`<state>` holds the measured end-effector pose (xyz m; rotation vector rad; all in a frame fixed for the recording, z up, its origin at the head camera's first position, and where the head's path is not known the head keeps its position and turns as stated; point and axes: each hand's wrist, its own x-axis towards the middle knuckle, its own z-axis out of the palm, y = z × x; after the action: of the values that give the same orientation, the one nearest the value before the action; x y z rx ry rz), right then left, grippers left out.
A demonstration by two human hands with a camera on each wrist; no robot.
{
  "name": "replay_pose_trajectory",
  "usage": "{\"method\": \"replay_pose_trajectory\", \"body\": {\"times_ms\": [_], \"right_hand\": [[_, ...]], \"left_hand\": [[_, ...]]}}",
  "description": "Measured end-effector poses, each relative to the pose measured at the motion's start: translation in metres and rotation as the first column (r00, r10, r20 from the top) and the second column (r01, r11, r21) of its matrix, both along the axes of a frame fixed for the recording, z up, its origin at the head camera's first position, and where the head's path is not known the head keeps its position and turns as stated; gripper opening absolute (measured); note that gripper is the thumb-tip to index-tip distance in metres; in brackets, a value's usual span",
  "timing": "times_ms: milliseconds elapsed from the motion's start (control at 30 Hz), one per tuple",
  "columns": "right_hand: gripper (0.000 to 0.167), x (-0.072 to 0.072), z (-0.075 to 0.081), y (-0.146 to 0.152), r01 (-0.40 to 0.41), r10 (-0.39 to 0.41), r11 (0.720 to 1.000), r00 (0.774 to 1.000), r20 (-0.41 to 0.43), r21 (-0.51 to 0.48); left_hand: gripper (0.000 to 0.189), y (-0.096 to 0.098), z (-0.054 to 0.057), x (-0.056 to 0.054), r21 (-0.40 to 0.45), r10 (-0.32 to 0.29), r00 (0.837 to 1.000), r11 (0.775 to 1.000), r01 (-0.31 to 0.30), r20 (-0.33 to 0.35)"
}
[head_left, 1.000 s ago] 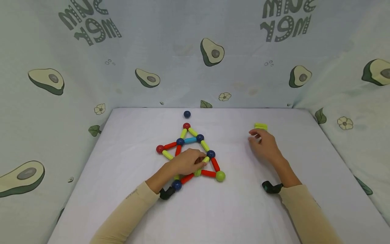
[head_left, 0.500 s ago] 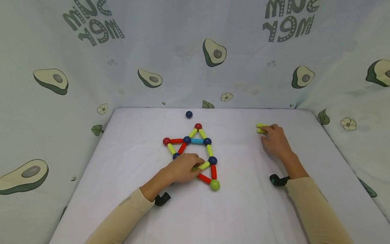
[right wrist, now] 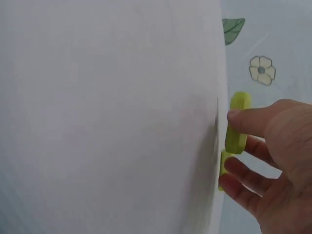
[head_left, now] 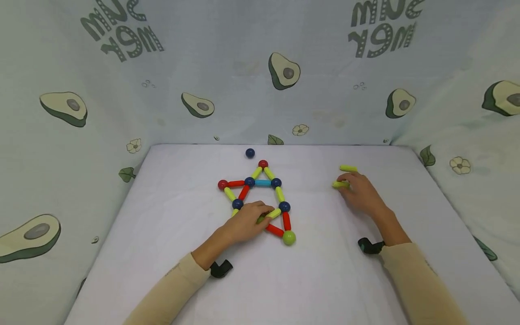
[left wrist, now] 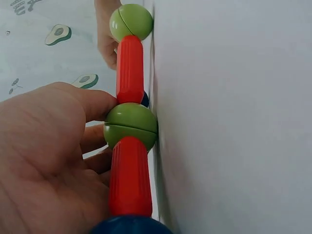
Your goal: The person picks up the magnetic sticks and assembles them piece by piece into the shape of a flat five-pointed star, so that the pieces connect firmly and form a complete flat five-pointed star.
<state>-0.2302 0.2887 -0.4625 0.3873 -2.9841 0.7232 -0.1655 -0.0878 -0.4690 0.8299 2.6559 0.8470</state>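
A flat figure of coloured sticks and balls lies on the table, with red sticks (head_left: 286,221), yellow-green sticks (head_left: 280,194), a light blue stick (head_left: 263,183) and dark blue balls (head_left: 285,206) among its parts. At its near side my left hand (head_left: 246,221) holds a green ball (left wrist: 130,126) between thumb and fingers; red sticks run from this ball both ways. One leads to another green ball (head_left: 289,238). Off to the right, my right hand (head_left: 360,194) pinches a loose yellow-green stick (right wrist: 238,129) by thumb and finger. Part of the figure is hidden behind the left hand.
A second loose yellow-green stick (head_left: 348,168) lies just beyond the right hand. Near the far edge sits a loose dark blue ball (head_left: 250,153). An avocado-print cloth (head_left: 239,85) hangs behind the white table (head_left: 183,280).
My right hand reached the pair of yellow-green sticks, took one and drew it toward me. The figure turned slightly and shifted under my left hand, which keeps its hold.
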Motion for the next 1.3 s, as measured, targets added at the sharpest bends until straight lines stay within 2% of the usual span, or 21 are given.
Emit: {"method": "replay_pose_trajectory", "body": {"times_ms": [133,233,400,633,800,867,967,1133,1233,1300], "right_hand": [[0.026,0.012,0.002,-0.028,-0.085,0.086,0.994,0.996,0.019,-0.063],[0.025,0.018,0.0,-0.05,-0.138,0.141,0.988,0.989,0.043,-0.069],[0.024,0.026,-0.001,-0.078,-0.17,0.176,0.983,0.979,0.105,-0.066],[0.025,0.035,-0.002,-0.099,-0.257,0.266,0.962,0.957,0.116,-0.087],[0.028,0.038,0.0,-0.102,-0.28,0.291,0.955,0.947,0.137,-0.096],[0.031,0.035,0.001,-0.098,-0.259,0.274,0.96,0.949,0.155,-0.105],[0.033,0.027,0.003,-0.085,-0.194,0.209,0.975,0.966,0.152,-0.111],[0.033,-0.001,0.005,-0.046,-0.044,0.047,0.994,0.998,0.032,-0.101],[0.034,-0.019,0.005,-0.022,0.069,-0.072,0.994,0.997,-0.03,-0.086],[0.039,-0.028,0.003,-0.009,0.131,-0.133,0.99,0.991,-0.032,-0.05]], "left_hand": [[0.039,0.0,0.001,0.001,0.012,0.016,1.0,1.0,-0.016,0.004],[0.038,0.0,0.0,0.0,0.015,0.012,1.0,1.0,-0.012,0.0],[0.038,0.0,-0.002,0.0,0.01,0.005,1.0,1.0,-0.005,-0.007],[0.039,0.001,-0.004,-0.001,-0.004,0.002,1.0,1.0,-0.003,-0.006],[0.04,0.001,-0.003,0.0,-0.01,0.004,1.0,1.0,-0.004,0.0],[0.04,0.001,-0.002,0.0,-0.014,0.005,1.0,1.0,-0.005,0.002],[0.041,0.001,-0.001,0.001,-0.017,0.001,1.0,1.0,-0.001,0.002],[0.041,0.001,0.0,0.001,-0.018,-0.003,1.0,1.0,0.003,-0.002],[0.043,0.001,-0.001,0.001,-0.027,-0.008,1.0,1.0,0.008,-0.011],[0.045,0.001,-0.001,0.001,-0.047,-0.012,1.0,0.999,0.011,-0.02]]}}
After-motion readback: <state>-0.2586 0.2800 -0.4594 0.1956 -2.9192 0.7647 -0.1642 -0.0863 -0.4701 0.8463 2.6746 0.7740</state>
